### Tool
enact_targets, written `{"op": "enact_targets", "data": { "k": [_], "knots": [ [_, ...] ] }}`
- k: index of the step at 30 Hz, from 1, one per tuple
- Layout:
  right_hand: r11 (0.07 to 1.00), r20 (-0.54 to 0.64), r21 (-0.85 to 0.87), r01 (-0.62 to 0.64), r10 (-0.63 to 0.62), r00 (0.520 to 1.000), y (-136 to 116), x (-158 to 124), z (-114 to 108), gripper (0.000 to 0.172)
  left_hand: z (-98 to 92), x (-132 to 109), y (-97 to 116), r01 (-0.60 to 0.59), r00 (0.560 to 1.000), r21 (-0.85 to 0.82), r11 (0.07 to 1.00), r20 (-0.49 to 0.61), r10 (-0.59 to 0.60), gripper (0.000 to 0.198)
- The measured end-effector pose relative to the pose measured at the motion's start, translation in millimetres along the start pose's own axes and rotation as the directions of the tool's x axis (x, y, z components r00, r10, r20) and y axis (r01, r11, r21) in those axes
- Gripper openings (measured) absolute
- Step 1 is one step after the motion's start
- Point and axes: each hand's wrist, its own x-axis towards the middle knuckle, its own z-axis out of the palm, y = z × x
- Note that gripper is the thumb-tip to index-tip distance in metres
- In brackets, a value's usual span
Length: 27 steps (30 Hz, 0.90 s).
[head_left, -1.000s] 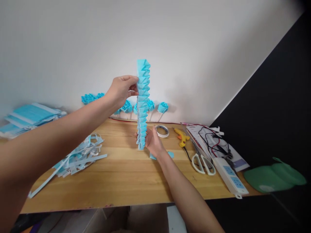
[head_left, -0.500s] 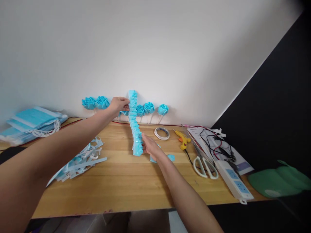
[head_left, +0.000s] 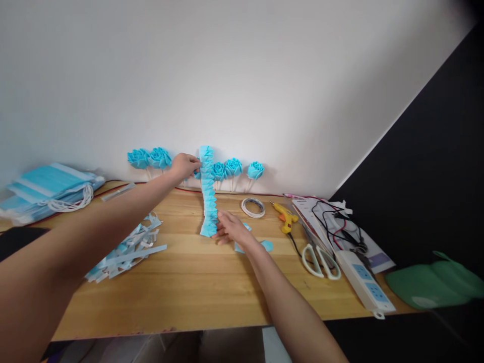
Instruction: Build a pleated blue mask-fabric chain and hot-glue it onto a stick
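A long pleated strip of light-blue folded pieces (head_left: pixel 208 191) hangs upright above the table, its lower end curling a little to the left. My left hand (head_left: pixel 186 165) pinches its left edge near the top. Beside the lower end, on the right, is my right hand (head_left: pixel 229 228), with thumb and fingers apart; its fingertips are at the strip's edge, and I cannot tell whether they touch it. Small blue scraps (head_left: pixel 266 245) lie just behind my right wrist. Several blue flowers on sticks, among them one flower (head_left: pixel 255 170), lean on the wall, partly hidden by the strip.
A pile of cut strips (head_left: pixel 128 249) and a stack of blue face masks (head_left: pixel 53 184) lie at left. To the right are a roll of tape (head_left: pixel 253 207), a yellow glue gun (head_left: pixel 286 218), white-handled scissors (head_left: pixel 320 261), a power strip (head_left: pixel 365 280) and a green pouch (head_left: pixel 427 282).
The strip hangs straighter, with its top slightly lower and its lower end further left. My right hand's fingers have spread at its edge. My left hand keeps its pinch.
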Motion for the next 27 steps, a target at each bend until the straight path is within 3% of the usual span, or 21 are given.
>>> {"op": "enact_targets", "data": {
  "k": [5,11,19,23,27],
  "knots": [
    [1.0,0.024,0.007,0.002,-0.002,1.0,2.1,1.6,-0.6,0.042,-0.6,-1.4,0.1,-0.002,1.0,-0.024,1.0,0.009,0.002,0.005],
    [0.995,0.033,0.037,0.088,-0.09,0.995,11.3,8.8,-3.8,0.07,-5.5,-17.6,18.4,-0.033,0.999,-0.094,0.995,0.031,0.036,0.005],
    [0.978,0.136,0.037,0.207,-0.21,0.968,-5.4,0.9,-18.9,0.085,-37.5,-26.1,50.8,-0.118,0.991,-0.271,0.955,0.032,0.131,0.012],
    [0.974,0.19,-0.051,0.22,-0.207,0.96,-12.0,-6.7,-26.8,0.086,-44.1,-22.5,42.1,-0.048,0.991,-0.277,0.96,0.104,0.079,0.01],
    [0.95,0.215,-0.218,0.222,-0.175,0.961,-7.4,-5.9,-30.1,0.085,-31.4,-18.8,19.4,0.002,0.992,-0.156,0.988,0.122,0.017,0.01]
  ]
}}
